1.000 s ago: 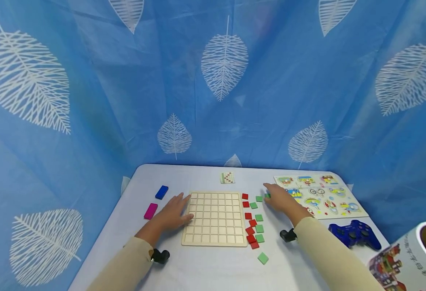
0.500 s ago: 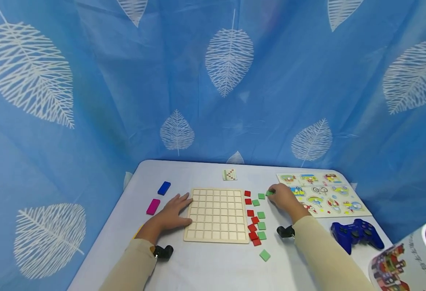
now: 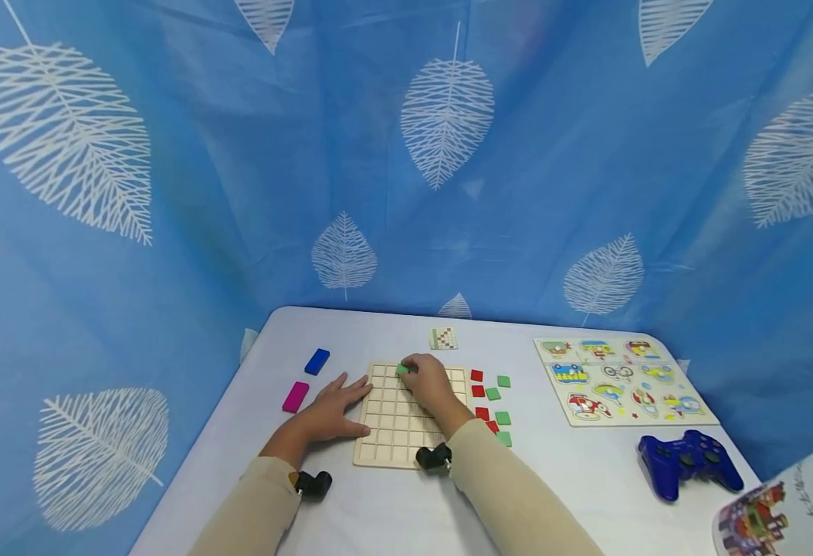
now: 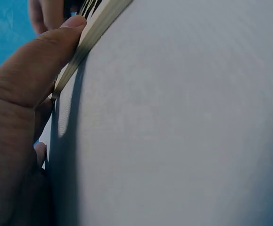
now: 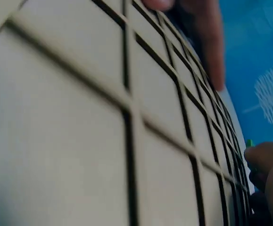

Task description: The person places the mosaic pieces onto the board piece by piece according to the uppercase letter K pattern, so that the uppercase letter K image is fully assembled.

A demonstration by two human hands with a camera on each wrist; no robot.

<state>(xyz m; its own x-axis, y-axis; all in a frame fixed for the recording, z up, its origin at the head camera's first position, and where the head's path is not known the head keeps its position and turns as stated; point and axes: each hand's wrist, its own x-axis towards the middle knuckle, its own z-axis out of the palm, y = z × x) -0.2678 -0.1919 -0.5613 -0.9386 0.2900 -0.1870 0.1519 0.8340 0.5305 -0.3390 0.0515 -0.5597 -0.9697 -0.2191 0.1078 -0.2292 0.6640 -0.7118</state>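
- While pinched in right hand [image 3: 428,386] fingertips, small green square tile [image 3: 402,370] hovers over far row of pale wooden grid board [image 3: 387,440], centre of frame.
- Left hand [image 3: 327,411] flat, fingers relaxed, thumb touching board's left edge.
- Likely light, rigid, smooth; best gripped by opposite edges.
- Loose red and green tiles [image 3: 492,394] just right of board.

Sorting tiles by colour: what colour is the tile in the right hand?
Green tile, pinched by the right hand; clearest in the head view.
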